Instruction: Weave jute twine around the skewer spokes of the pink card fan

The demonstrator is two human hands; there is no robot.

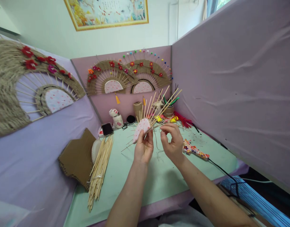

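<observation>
My left hand is raised over the green table and grips a small half-round fan base covered in pink spotted fabric. Several thin bamboo sticks fan out from it to the upper right. My right hand is just to its right, fingers pinched at a thin strand of jute twine that hangs between the two hands.
A bundle of bamboo sticks and brown cardboard pieces lie at left. A floral glue gun with a black cord lies at right. Twine spools, a small white jar and finished jute fans stand against the pink partitions.
</observation>
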